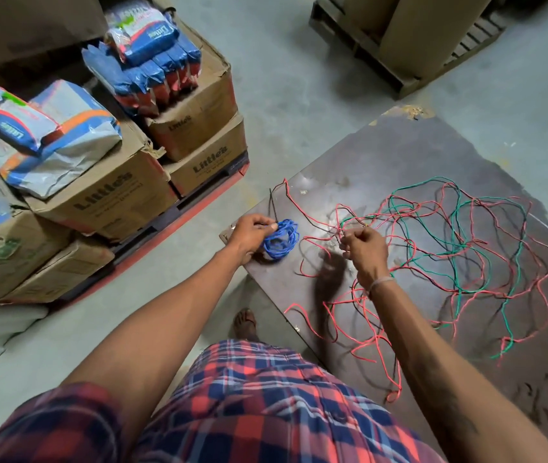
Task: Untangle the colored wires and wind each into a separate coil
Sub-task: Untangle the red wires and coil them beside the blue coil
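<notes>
A blue wire wound into a coil (281, 241) sits at the near left corner of the dark board (399, 155). My left hand (250, 235) holds the coil at its left side, and a thin black wire end (273, 205) sticks up past its fingertips. My right hand (362, 250) is curled, pinching strands at the left edge of the tangle. The tangle of red wire (432, 248), green wire (459, 262) and black wire (496, 222) spreads loosely over the board to the right.
Stacked cardboard boxes (195, 118) with blue packets (152, 51) on a red pallet stand to the left. Another pallet with tall cardboard (409, 38) is at the far right. The grey floor (282, 88) lies between them. My foot (245, 324) stands by the board's edge.
</notes>
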### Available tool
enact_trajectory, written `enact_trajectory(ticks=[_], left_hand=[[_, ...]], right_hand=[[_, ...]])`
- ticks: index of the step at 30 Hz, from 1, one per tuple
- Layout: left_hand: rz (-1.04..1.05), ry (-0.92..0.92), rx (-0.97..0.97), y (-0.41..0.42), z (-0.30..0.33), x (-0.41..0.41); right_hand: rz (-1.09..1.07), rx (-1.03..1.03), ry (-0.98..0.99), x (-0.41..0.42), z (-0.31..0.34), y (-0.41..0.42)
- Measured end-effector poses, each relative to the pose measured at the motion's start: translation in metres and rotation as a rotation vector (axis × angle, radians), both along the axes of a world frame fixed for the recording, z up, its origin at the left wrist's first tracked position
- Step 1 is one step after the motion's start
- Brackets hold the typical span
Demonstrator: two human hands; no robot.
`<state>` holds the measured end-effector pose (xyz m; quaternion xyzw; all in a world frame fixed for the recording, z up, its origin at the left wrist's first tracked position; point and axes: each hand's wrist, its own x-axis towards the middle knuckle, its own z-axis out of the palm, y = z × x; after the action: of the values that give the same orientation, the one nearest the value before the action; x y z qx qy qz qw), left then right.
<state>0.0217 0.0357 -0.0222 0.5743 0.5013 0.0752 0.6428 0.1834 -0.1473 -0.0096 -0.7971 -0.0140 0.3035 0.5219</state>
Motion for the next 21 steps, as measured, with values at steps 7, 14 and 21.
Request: enact_trajectory(ticks=[7,14,21], left_hand=[[-0.228,0.394,0.383,0.019,-0.006,0.01],[-0.377,0.44,0.56,0.032,-0.001,0.009],[-0.353,0.329,0.659,0.049,0.015,0.004]], right_hand=[[0.149,-0.186,-0.341,0.003,-0.004,0.018],[0.694,-0.533,-0.785,0.004,-0.015,0.068],[0.7,-0.769,-0.809,-0.004,-0.019,0.079]])
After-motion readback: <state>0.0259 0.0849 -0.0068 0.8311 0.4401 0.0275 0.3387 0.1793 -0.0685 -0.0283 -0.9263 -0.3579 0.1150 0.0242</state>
